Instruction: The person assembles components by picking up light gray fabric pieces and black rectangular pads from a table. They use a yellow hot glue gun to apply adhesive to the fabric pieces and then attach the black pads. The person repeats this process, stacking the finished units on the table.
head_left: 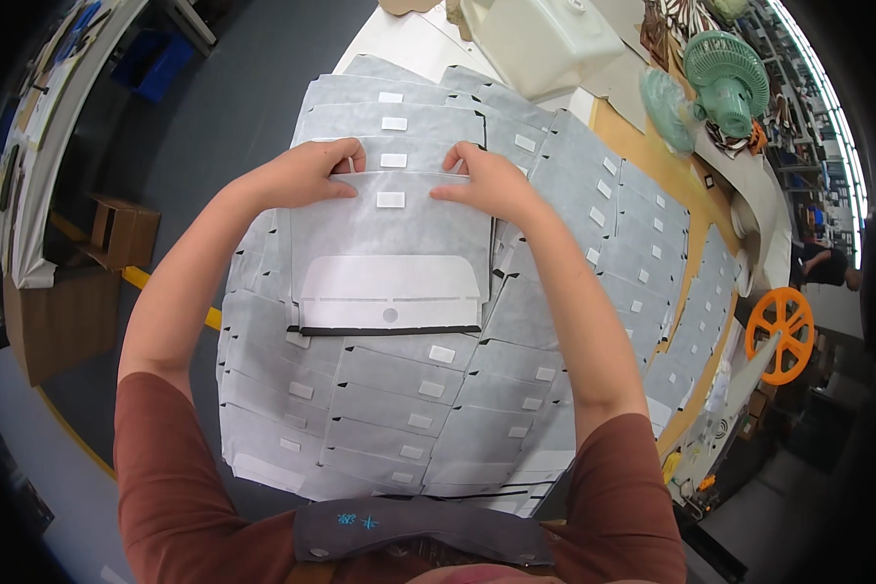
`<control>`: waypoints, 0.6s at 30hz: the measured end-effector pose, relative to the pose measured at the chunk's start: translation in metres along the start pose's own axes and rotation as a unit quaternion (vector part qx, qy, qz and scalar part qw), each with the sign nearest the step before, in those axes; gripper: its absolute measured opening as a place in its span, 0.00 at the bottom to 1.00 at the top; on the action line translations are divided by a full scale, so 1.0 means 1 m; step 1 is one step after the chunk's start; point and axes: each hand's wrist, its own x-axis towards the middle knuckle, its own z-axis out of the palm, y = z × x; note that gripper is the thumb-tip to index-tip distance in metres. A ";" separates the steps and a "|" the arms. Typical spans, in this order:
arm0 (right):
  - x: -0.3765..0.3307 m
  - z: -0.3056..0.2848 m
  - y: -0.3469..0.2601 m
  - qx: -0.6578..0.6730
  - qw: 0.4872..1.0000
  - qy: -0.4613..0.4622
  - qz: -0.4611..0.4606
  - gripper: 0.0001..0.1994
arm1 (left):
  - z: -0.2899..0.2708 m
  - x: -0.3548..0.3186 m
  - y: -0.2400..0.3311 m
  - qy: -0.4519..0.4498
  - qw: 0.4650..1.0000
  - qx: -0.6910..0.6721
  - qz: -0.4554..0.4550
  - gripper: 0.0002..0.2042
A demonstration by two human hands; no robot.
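A light grey fabric panel (391,230) lies on top of overlapping sheets in front of me. It has a small white rectangular patch near its upper edge, and a white flap with a round grey mark and a black strip at its lower end. My left hand (313,175) grips the panel's upper edge near the left corner, thumb on the front and fingers curled over the edge. At the right end of that edge, my right hand (489,183) holds it the same way. More grey panels (399,394) with white patches and black corners are layered around and beneath it.
A translucent plastic container (545,44) stands at the far side of the table. To the right are a green fan (727,83) and an orange spoked wheel (780,336). Cardboard boxes (63,321) and a blue bin (153,64) sit at left. A person (827,265) is at far right.
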 end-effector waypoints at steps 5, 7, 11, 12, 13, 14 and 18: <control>0.015 -0.015 -0.002 -0.008 0.997 0.066 -0.037 0.19 | -0.014 0.007 0.001 0.068 0.997 0.017 0.040 0.16; 0.033 -0.011 0.006 -0.059 0.990 0.114 -0.058 0.20 | -0.018 0.023 -0.007 0.125 0.989 0.043 0.062 0.18; 0.051 -0.004 0.006 -0.126 0.986 0.105 -0.008 0.22 | -0.016 0.048 -0.021 0.059 0.992 0.111 -0.030 0.17; 0.051 -0.007 0.005 -0.127 0.988 0.085 0.001 0.22 | -0.022 0.050 -0.015 0.028 0.991 0.122 -0.040 0.17; 0.052 -0.012 0.004 -0.128 0.990 0.064 0.009 0.22 | -0.026 0.052 -0.013 -0.003 0.990 0.133 -0.051 0.17; 0.053 -0.017 0.002 -0.129 0.991 0.043 0.016 0.23 | -0.027 0.054 -0.016 -0.007 0.989 0.139 -0.040 0.17; 0.064 -0.017 0.015 -0.135 0.990 0.008 -0.025 0.21 | -0.028 0.052 -0.018 -0.007 0.993 0.120 -0.018 0.15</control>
